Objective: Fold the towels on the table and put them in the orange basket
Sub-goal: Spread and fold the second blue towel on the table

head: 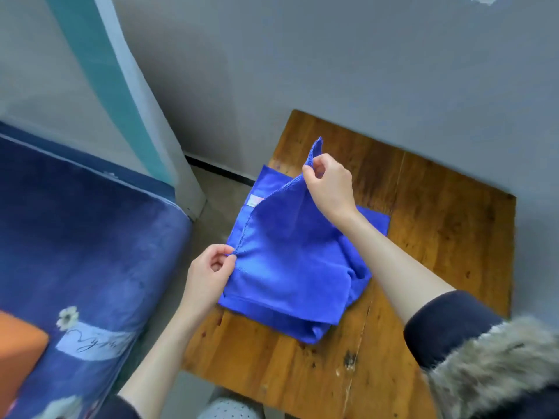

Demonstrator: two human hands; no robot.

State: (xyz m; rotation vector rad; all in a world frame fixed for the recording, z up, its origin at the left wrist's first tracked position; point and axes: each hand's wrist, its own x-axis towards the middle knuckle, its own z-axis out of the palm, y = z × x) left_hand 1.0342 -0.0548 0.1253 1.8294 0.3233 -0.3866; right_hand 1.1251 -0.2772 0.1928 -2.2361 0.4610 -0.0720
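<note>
Left hand (208, 267), right hand (329, 186) fingers pinch blue towel (287, 267) hem.

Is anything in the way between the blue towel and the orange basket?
Nothing visible blocks it. Both hands, left hand and right hand, pinch the blue towel over the table; the orange basket sits left on the blue cushion.

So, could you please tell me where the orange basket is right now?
The orange basket sits at the lower left edge of the head view, on the blue bedding, left of the table.
</note>
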